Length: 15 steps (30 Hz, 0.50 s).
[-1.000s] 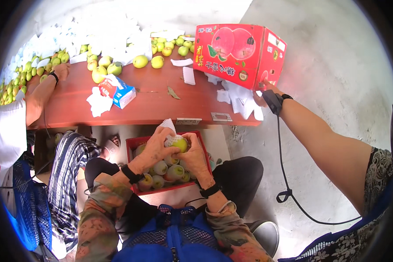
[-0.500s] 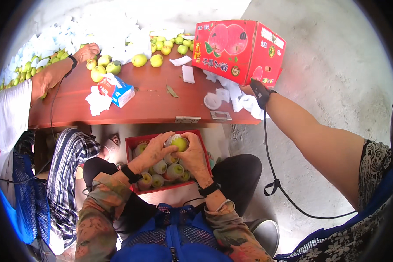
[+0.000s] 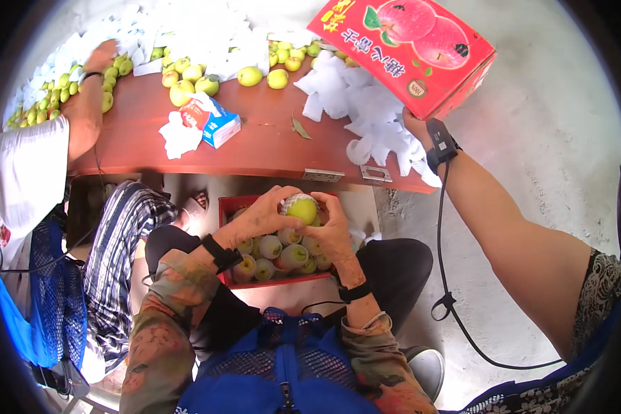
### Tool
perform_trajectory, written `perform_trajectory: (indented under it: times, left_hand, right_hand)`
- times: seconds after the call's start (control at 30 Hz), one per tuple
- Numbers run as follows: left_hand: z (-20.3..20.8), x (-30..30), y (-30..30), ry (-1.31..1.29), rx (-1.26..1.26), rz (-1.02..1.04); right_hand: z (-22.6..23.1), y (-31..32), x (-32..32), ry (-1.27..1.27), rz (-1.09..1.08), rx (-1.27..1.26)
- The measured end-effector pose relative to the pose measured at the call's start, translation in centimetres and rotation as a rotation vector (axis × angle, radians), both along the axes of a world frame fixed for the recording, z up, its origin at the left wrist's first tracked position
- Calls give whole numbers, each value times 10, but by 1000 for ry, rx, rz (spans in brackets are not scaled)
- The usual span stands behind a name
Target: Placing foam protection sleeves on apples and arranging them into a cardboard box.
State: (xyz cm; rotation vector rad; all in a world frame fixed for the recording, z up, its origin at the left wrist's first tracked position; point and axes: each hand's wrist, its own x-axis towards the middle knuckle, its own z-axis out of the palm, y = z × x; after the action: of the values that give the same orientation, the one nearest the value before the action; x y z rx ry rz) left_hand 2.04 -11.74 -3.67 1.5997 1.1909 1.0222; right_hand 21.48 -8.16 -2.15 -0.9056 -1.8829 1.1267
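Observation:
Both my hands hold a yellow-green apple (image 3: pixel 302 211) whose far side is wrapped in a white foam net. My left hand (image 3: pixel 265 215) curls round its left side, and my right hand (image 3: pixel 338 231) closes on it from the right. They are above a red open box (image 3: pixel 226 205) standing low between my knees. Inside it sit several apples in foam nets (image 3: pixel 294 257), packed close together; my hands and wrists hide part of them.
Ahead is a reddish-brown table (image 3: pixel 255 138) with loose apples (image 3: pixel 249 76), a tissue pack (image 3: pixel 221 130) and piled white foam nets (image 3: pixel 376 124). At right a co-worker's hand (image 3: pixel 418 131) holds a tilted red carton (image 3: pixel 421 48). Another co-worker's hand (image 3: pixel 102 55) reaches among apples at left.
The right co-worker's carton has lifted and tilted, with more foam nets now showing on the table. The left co-worker's hand has moved farther back. My hands still hold the apple.

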Motion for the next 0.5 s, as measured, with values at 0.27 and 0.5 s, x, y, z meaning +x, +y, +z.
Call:
perform_trajectory:
  times: [0.27,0.5]
  left_hand:
    - [6,-13,-6,-349,-190,-32]
    - [-1,-10,-3,-590,-281,64]
  right_hand:
    - [1,-2,-12,90,106,-150]
    - [2,5,-19,-14,176,66]
